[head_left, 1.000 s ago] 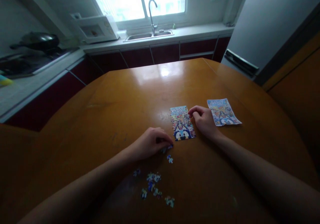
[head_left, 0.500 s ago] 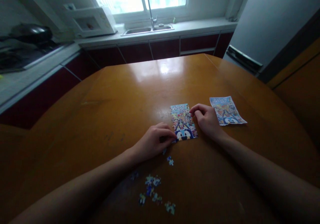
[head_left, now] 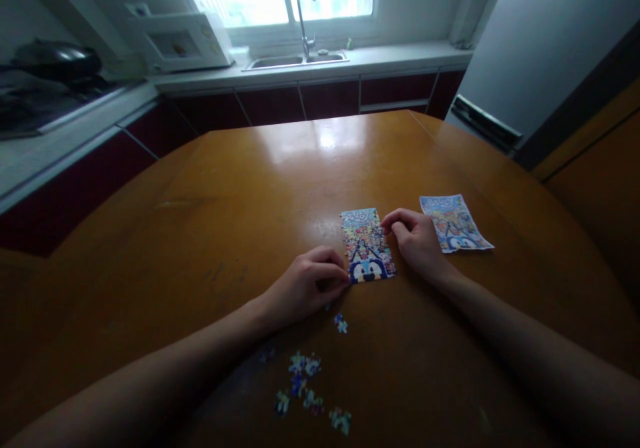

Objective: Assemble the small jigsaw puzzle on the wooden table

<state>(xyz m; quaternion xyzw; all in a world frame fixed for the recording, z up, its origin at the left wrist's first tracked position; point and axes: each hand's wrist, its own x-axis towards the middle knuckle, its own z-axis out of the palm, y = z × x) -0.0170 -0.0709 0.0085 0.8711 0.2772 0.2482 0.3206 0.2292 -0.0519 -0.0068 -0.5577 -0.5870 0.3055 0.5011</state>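
Note:
A nearly rectangular jigsaw puzzle (head_left: 367, 248) with a blue dog's face along its bottom lies flat on the wooden table. My left hand (head_left: 311, 278) is closed, thumb and fingertips together at the puzzle's lower left corner; anything between them is hidden. At the right edge, my right hand (head_left: 413, 236) is curled with its fingertips beside or against the puzzle; whether they pinch anything I cannot tell. Below the left hand lies a loose puzzle piece (head_left: 341, 323). Nearer to me, several more pieces (head_left: 299, 385) are scattered. A creased picture sheet (head_left: 457, 223) lies beyond my right hand.
The wide table (head_left: 240, 195) has rounded corners. Behind it run a counter with a sink (head_left: 277, 63) and faucet (head_left: 304, 18), a microwave (head_left: 177, 43) and a stove with a wok (head_left: 57, 60). A refrigerator (head_left: 545, 48) stands at the right.
My left fingertips have drawn slightly left, off the puzzle's lower left corner, which now shows more fully. My right hand stays almost still at the right edge.

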